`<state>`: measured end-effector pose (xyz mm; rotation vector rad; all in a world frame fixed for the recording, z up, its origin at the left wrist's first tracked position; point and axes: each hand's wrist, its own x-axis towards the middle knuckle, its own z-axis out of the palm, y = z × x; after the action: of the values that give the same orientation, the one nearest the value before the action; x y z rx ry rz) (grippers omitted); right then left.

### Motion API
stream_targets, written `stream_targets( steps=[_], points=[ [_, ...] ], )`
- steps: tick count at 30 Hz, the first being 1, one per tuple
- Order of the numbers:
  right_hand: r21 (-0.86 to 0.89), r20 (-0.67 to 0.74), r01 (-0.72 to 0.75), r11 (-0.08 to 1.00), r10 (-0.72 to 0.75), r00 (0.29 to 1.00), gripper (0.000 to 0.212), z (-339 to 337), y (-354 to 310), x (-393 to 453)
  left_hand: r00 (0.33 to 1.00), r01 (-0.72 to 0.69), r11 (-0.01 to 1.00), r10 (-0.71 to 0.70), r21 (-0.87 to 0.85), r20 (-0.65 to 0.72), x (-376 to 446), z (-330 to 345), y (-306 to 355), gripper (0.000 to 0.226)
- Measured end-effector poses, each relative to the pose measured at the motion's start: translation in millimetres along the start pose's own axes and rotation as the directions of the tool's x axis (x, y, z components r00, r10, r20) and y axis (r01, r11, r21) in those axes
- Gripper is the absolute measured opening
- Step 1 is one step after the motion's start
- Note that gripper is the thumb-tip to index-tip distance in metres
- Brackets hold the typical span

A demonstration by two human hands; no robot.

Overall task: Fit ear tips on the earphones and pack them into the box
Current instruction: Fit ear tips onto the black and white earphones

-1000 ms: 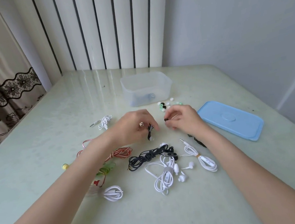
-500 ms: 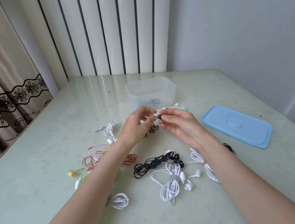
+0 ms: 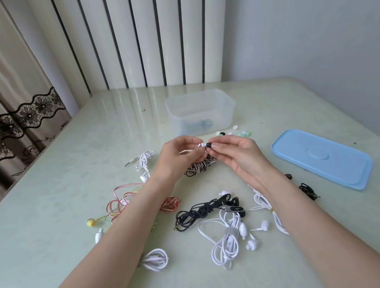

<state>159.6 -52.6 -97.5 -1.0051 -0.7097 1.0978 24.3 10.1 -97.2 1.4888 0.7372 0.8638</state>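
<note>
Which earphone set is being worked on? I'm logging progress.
The black-and-white striped set, alone lifted between both hands; left hand pinches its earbud, right hand a black tip.

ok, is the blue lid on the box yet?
No, the blue lid lies flat on the table, to the right of the open clear box.
</note>
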Motion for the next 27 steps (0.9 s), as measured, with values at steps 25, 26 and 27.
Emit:
stream_targets(
  steps=[25, 26, 27],
  points=[
    [-0.051, 0.007, 0.031, 0.998, -0.031, 1.000, 0.013, 2.1, -0.3, -1.6, 0.986, -0.165, 0.974, 0.165, 0.156, 0.017, -1.0, -1.0, 3.9, 0.018],
    [-0.052, 0.009, 0.030, 0.998, -0.030, 1.000, 0.012, 1.7, -1.0, -1.6, 0.984, -0.178, 0.968, 0.177, 0.175, 0.022, -1.0, -1.2, 4.1, 0.018],
    [-0.051, 0.008, 0.027, 0.998, -0.027, 1.000, 0.012, 1.5, -1.2, -1.7, 0.982, -0.187, 0.964, 0.185, 0.192, 0.028, -1.0, -1.4, 4.0, 0.018]
  ],
)
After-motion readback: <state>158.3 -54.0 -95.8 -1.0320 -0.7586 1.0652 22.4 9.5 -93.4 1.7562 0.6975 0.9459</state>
